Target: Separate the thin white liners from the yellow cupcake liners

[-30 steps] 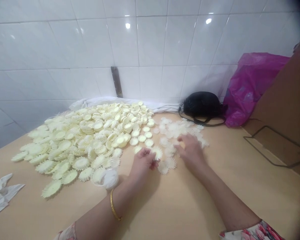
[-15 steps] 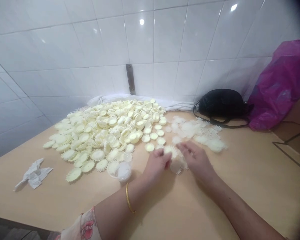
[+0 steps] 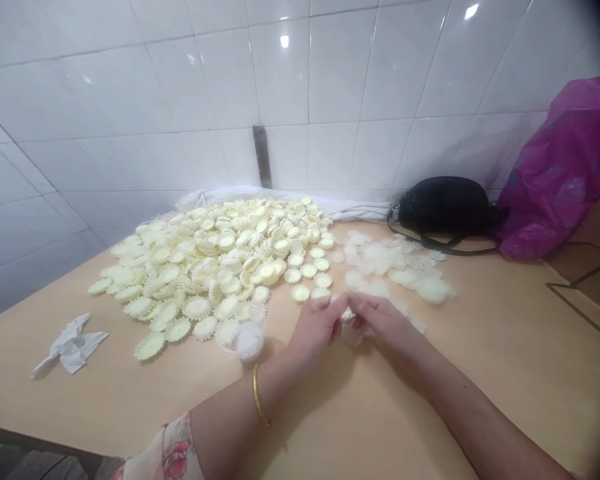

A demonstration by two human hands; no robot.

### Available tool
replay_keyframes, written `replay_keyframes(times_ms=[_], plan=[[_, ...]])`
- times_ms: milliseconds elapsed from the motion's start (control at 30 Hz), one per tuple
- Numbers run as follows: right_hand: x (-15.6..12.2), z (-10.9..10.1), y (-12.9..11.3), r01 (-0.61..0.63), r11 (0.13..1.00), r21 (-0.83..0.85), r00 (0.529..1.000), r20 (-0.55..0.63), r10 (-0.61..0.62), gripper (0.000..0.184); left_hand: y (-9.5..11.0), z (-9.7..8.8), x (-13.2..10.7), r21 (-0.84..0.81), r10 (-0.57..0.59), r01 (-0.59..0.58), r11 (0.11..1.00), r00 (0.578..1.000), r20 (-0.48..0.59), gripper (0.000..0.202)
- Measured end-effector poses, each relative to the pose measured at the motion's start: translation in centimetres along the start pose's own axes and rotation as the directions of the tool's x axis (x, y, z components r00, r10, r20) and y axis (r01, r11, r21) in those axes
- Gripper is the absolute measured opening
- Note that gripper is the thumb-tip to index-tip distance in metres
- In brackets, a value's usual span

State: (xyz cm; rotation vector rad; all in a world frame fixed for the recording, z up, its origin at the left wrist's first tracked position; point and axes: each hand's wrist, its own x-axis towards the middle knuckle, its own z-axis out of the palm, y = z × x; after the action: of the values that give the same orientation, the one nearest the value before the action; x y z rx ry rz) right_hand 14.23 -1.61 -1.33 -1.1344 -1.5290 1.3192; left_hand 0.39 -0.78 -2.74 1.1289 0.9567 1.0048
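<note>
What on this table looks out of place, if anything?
A crumpled white tissue or rag lies by itself on the tan tabletop, left of the heap of pale yellow toothed discs. It looks odd because it seems like litter among orderly parts.

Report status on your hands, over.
Left hand, right hand meeting over white toothed discs. Clear cup beside left wrist.

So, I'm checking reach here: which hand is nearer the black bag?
The right hand is nearer, in front of the black bag and left of it in view; the left hand is farther left, also in front.
</note>
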Motion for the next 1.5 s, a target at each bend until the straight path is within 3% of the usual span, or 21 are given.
replay_keyframes(times_ms=[67, 133, 233, 367, 567, 767, 900, 1067, 1200, 1400, 1500], plan=[[0.0, 0.2, -0.1, -0.017, 0.997, 0.082, 0.999, 0.043, 0.014, 0.041, -0.1, 0.0, 0.0, -0.021, -0.009, 0.008, 1.0, 1.0, -0.015, 0.043], [-0.1, 0.5, -0.3, -0.007, 0.994, 0.106, 1.0, -0.007, 0.007, 0.035, -0.1, -0.1, 0.1, -0.051, -0.019, 0.017, 0.999, 0.999, -0.037, 0.043], [-0.3, 0.7, -0.6, 0.056, 0.998, 0.015, 0.991, -0.123, -0.054, 0.026, -0.2, -0.1, 0.2, -0.113, -0.03, 0.022, 0.993, 0.997, -0.066, 0.041], [-0.5, 0.6, -0.8, 0.061, 0.996, -0.068, 0.992, -0.104, -0.067, 0.022, -0.3, -0.1, 0.4, -0.16, 0.001, -0.008, 0.987, 0.999, -0.043, 0.042], [-0.6, 0.0, -1.0, -0.021, 1.0, -0.013, 1.0, -0.002, 0.02, 0.023, -0.8, -0.8, 0.7, 0.06, 0.08, -0.079, 0.995, 0.997, -0.018, 0.046], [-0.5, -0.2, -0.5, -0.049, 0.996, -0.074, 0.998, -0.037, 0.046, 0.024, -0.8, -0.8, 0.6, 0.194, 0.017, -0.024, 0.981, 0.999, 0.036, 0.054], [-0.5, -0.1, -0.7, -0.021, 0.982, -0.187, 0.995, -0.098, 0.003, 0.025, -0.8, -0.7, 0.6, 0.148, 0.019, -0.027, 0.989, 0.998, 0.052, 0.047], [-0.4, -0.1, -0.8, -0.01, 0.997, -0.08, 1.0, -0.025, 0.008, 0.024, -0.6, -0.6, 0.5, 0.057, 0.034, -0.036, 0.998, 0.999, 0.025, 0.042], [-0.1, -0.4, 0.0, 0.002, 0.999, -0.051, 0.998, -0.068, -0.006, 0.022, -0.1, -0.3, 0.1, 0.001, -0.035, 0.035, 0.999, 0.998, 0.059, 0.047], [-0.2, -0.2, -0.4, -0.017, 0.997, -0.079, 0.996, -0.085, 0.011, 0.021, 0.3, 0.2, -0.3, -0.003, -0.062, 0.062, 0.998, 0.998, -0.016, 0.031], [-0.3, 0.0, -0.6, -0.033, 0.999, -0.031, 0.994, -0.102, 0.03, 0.025, 0.0, 0.2, -0.2, 0.003, -0.041, 0.041, 0.999, 0.999, 0.003, 0.027]])
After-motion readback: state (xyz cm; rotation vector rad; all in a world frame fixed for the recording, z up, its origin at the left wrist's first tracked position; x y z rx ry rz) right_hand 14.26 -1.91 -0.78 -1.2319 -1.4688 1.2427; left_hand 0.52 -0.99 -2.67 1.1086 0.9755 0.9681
